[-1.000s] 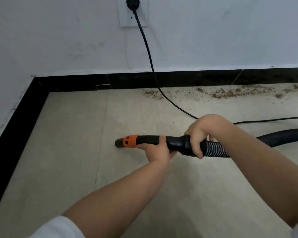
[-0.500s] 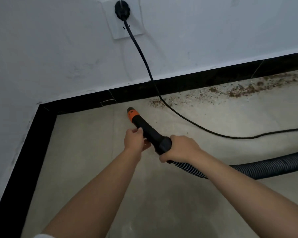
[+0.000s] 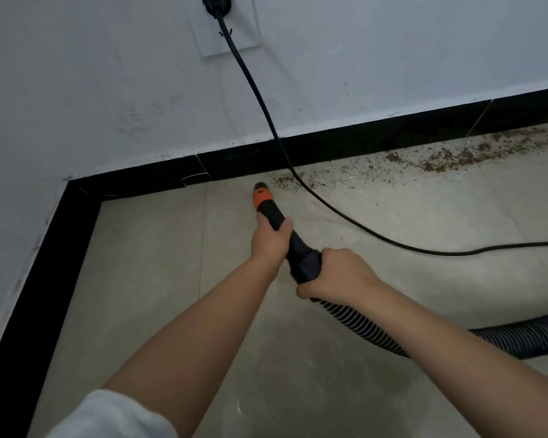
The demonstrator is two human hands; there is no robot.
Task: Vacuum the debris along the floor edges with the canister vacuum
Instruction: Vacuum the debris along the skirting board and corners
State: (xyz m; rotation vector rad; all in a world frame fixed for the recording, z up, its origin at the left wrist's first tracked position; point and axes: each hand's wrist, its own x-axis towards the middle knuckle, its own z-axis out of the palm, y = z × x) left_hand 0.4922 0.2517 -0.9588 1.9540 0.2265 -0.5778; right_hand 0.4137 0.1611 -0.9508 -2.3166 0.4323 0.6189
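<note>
Your left hand (image 3: 271,240) and right hand (image 3: 337,273) both grasp the vacuum nozzle (image 3: 268,205), aimed at debris (image 3: 440,159) beside the black baseboard (image 3: 241,165).

Tiled floor (image 3: 146,279); debris (image 3: 440,159) along baseboard (image 3: 345,143); cord (image 3: 377,238), hose (image 3: 519,339) lying.

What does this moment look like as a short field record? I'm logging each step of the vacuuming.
nozzle: orange-collared tip aimed at the baseboard, just left of the debris
left hand: grips the black wand
right hand: grips the hose cuff
debris: brown crumbs along the wall edge
power cord: plugged in, crossing the debris
</note>
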